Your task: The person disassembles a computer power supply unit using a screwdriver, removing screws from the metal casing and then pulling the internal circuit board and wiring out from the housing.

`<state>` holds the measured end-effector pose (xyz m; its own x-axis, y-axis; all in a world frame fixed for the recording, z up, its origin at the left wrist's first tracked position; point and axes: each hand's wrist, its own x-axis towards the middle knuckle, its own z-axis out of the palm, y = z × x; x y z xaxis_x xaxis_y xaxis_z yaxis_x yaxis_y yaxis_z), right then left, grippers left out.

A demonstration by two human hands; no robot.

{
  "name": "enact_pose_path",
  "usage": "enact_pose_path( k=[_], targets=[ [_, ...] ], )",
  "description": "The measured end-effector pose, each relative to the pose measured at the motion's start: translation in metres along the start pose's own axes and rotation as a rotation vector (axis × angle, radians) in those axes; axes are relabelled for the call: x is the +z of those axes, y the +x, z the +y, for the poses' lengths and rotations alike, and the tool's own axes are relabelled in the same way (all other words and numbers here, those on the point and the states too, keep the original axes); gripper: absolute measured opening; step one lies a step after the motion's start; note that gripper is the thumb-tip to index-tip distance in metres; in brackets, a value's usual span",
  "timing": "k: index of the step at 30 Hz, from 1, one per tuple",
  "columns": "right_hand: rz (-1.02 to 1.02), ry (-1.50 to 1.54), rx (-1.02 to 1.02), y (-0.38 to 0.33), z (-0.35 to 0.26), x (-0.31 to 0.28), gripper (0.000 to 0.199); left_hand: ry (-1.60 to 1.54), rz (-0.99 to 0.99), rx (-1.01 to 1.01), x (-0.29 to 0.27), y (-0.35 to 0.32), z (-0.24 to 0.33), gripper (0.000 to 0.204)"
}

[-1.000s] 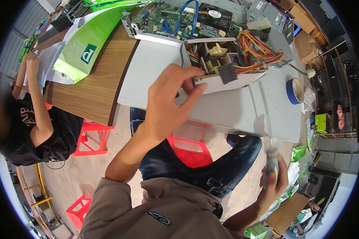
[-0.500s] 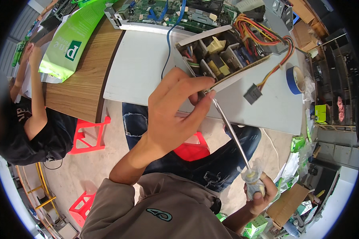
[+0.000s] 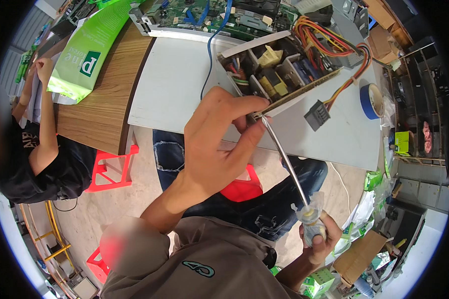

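"So, why that grip?"

"My right hand (image 3: 324, 243) has its fingers curled round the screwdriver (image 3: 289, 169), probably for leverage."

"And your left hand (image 3: 219, 133)?"

"With thumb and forefinger I pinch the near corner of the power unit (image 3: 293, 71), by the tip, seemingly to steady it over the tabletop (image 3: 169, 89). Beyond lies the board (image 3: 177, 22)."

The white table (image 3: 169, 84) bears an open metal case (image 3: 184, 35) and blue tape (image 3: 367, 102).

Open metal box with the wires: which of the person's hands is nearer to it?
Left. The left hand holds the near corner of the box; the right hand is apart, lower right, gripping the screwdriver.
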<state>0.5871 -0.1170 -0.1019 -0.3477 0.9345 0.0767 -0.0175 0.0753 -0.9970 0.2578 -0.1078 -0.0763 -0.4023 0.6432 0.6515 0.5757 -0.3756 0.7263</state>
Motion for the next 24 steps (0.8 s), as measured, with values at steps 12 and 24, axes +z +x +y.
enact_pose_path(
  k=[12, 24],
  targets=[
    [-0.092, -0.476, -0.263, 0.011, -0.034, 0.008, 0.054, -0.016, 0.023, 0.004, 0.002, 0.001, 0.0, 0.038],
    [-0.143, -0.32, 0.009, 0.023, -0.07, 0.026, 0.054, -0.057, 0.089, -0.006, -0.001, 0.008, -0.004, 0.039]
  ],
)
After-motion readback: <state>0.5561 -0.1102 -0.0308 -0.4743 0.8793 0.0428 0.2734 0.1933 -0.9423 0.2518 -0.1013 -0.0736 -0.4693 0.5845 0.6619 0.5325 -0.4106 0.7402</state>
